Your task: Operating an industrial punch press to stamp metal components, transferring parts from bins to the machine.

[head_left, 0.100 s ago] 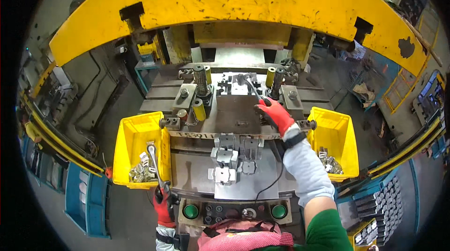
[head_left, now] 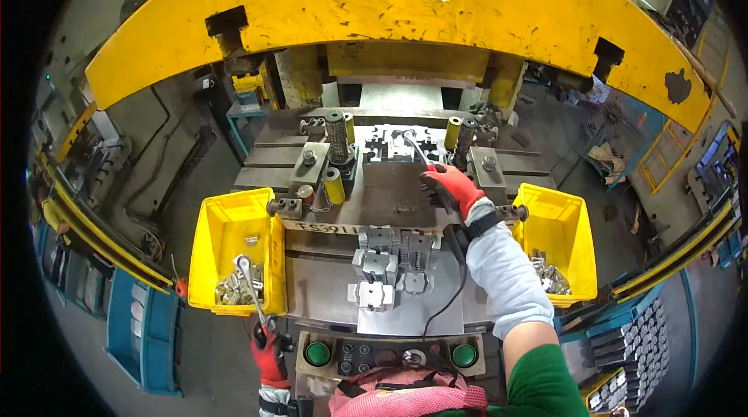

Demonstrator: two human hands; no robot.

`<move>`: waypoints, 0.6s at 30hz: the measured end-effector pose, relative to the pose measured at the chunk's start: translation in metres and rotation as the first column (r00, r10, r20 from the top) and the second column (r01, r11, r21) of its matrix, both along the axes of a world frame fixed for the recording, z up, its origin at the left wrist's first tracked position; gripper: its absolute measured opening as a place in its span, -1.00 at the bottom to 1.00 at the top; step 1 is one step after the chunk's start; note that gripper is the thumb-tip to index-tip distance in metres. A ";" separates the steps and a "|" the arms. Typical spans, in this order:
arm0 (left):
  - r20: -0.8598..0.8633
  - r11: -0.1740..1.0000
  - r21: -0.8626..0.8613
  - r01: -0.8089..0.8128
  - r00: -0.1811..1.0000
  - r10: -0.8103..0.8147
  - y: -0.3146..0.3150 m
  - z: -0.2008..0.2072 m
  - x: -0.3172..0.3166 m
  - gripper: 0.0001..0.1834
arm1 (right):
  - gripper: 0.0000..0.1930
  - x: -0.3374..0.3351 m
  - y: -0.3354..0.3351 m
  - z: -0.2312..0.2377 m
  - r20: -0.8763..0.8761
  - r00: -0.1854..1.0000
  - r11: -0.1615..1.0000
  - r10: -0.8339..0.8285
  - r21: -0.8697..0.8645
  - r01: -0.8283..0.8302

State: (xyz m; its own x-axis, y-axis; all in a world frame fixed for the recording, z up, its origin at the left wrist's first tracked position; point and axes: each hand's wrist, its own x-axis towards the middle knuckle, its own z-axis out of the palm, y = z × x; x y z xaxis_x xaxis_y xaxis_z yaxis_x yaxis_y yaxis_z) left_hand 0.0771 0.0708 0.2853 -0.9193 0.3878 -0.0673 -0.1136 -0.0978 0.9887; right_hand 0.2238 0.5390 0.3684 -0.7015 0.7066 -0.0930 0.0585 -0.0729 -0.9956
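My left hand (head_left: 270,355), in a red and black glove, grips a long metal stick with a round head (head_left: 254,292). Its head is inside the left yellow bin (head_left: 199,253), over a heap of small metal parts (head_left: 232,289). A single metal part (head_left: 251,240) shows farther back in that bin. My right hand (head_left: 454,187), gloved alike, is closed on a second metal stick (head_left: 419,152). That stick reaches away from me, its round head over the bright die plate (head_left: 382,144) between the guide posts. Whether the head touches anything there, I cannot tell.
Stacks of grey metal pieces (head_left: 379,265) stand on the steel sheet before the die. A right yellow bin (head_left: 573,238) holds more parts. A yellow press beam (head_left: 335,4) spans above. Nearest me is a control panel with green buttons (head_left: 317,353). A black cable (head_left: 448,312) crosses the sheet.
The left stick's head has shifted left and toward me, and a metal part now shows apart from it in the bin. My right hand has moved slightly left.
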 end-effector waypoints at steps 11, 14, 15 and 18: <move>0.053 0.998 -0.041 -0.043 0.998 0.045 -0.039 -0.023 -0.001 -0.68 | -0.69 -0.035 -0.020 -0.026 0.237 0.932 0.897 -0.275 0.411 0.160; 0.089 1.000 -0.011 -0.029 0.996 0.030 -0.021 -0.020 0.001 -0.69 | -0.63 -0.020 -0.018 -0.004 0.258 0.932 0.858 -0.255 0.505 0.095; 0.102 1.000 -0.011 -0.027 0.994 0.028 -0.012 -0.017 0.003 -0.70 | -0.63 -0.011 -0.019 0.002 0.277 0.935 0.894 -0.222 0.441 0.082; -0.065 0.992 0.043 -0.119 0.990 0.122 -0.015 -0.032 0.003 -0.71 | -0.59 0.020 -0.046 -0.002 -0.090 0.971 0.930 -0.220 0.281 0.237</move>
